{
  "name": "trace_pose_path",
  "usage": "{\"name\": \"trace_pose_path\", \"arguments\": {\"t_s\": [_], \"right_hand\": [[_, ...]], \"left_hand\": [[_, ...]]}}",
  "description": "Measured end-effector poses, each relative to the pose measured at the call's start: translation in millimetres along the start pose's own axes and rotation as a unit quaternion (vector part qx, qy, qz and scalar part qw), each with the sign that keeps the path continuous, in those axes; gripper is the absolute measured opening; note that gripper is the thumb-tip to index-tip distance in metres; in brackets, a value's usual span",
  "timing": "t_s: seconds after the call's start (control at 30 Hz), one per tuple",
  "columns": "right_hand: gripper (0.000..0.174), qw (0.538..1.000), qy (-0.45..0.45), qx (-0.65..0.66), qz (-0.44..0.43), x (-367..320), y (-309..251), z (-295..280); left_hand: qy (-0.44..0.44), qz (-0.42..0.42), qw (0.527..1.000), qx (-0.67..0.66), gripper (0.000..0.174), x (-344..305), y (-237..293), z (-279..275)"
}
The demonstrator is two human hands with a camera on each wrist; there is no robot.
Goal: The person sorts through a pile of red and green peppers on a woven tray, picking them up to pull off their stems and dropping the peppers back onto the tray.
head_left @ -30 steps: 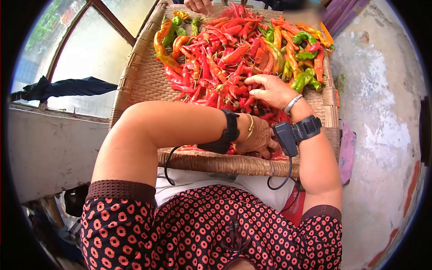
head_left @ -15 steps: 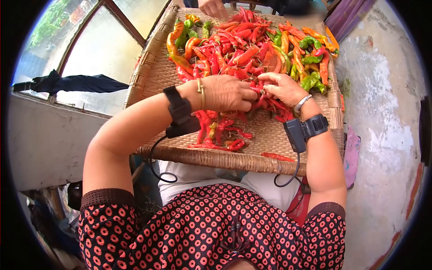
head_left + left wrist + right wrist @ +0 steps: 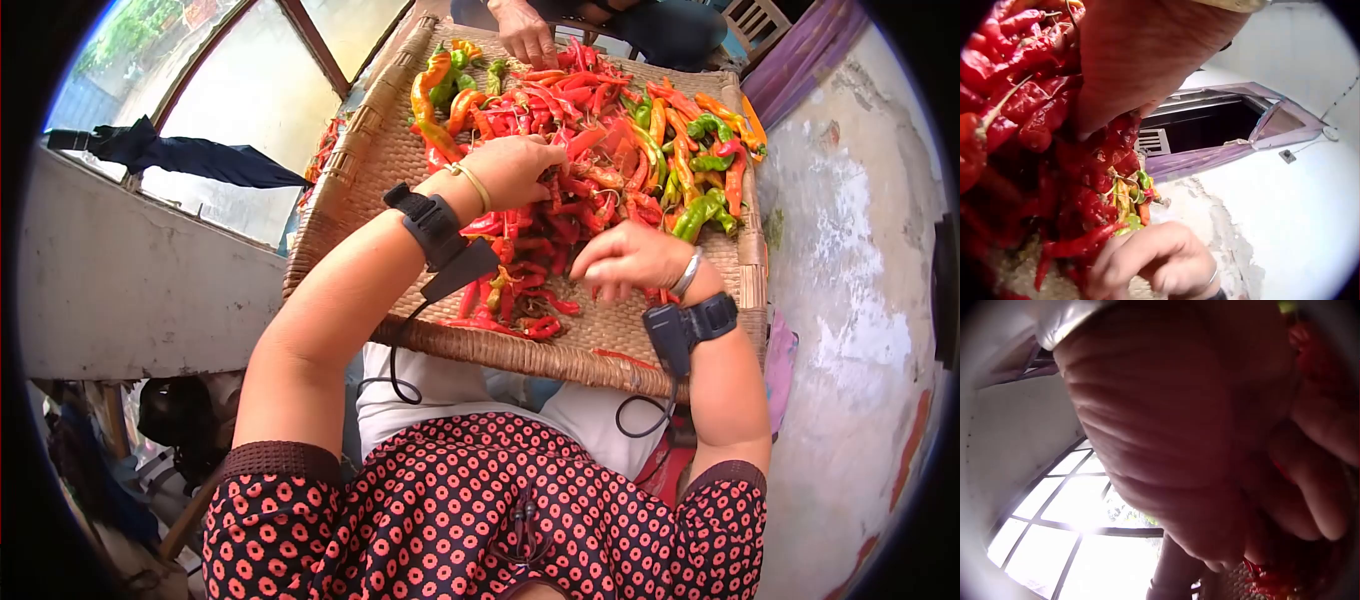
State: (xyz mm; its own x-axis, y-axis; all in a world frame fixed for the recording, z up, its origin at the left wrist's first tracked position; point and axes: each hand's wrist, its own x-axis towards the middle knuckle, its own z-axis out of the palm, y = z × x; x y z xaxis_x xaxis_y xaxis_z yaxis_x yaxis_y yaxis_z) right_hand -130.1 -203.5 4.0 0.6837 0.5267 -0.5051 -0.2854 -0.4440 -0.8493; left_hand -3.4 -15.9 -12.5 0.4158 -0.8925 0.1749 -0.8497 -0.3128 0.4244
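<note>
Red chili peppers point(image 3: 575, 105) lie heaped in the middle of a woven tray point(image 3: 360, 220). My left hand point(image 3: 505, 172) reaches into the heap from the left, its fingertips down among the peppers. In the left wrist view the back of that hand hides its fingers, and I cannot tell whether they pinch a pepper. Nearer the front, my right hand point(image 3: 640, 258) hovers over the right side of the heap with loosely bent fingers and nothing visible in them. A smaller group of red peppers point(image 3: 510, 290) lies close to the tray's front edge.
Green and orange peppers point(image 3: 690, 160) lie along the tray's right side, others point(image 3: 435, 95) at its far left. Another person's hand point(image 3: 525, 35) touches the far edge of the heap. A folded dark umbrella point(image 3: 210, 160) sticks out by the window; a wall stands at right.
My left hand moved from the front of the tray up past the right hand into the heap's left side. The right hand drew back toward me. Red peppers now lie nearer the front edge.
</note>
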Motion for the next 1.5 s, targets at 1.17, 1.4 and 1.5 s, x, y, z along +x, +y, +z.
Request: {"name": "trace_pose_path", "arguments": {"t_s": [1.17,1.4,1.5], "right_hand": [[0.022,0.922,0.371,-0.114,-0.012,20,1,-28],[0.014,0.87,0.484,-0.038,-0.086,-9,-41,-37],[0.013,0.887,0.437,0.054,-0.141,3,-46,-19]], "left_hand": [[-0.123,0.062,0.973,-0.185,0.043,-24,11,10],[-0.009,0.159,0.965,-0.208,0.027,-21,2,-1],[0.089,0.001,0.974,-0.209,0.023,-22,18,-14]]}}
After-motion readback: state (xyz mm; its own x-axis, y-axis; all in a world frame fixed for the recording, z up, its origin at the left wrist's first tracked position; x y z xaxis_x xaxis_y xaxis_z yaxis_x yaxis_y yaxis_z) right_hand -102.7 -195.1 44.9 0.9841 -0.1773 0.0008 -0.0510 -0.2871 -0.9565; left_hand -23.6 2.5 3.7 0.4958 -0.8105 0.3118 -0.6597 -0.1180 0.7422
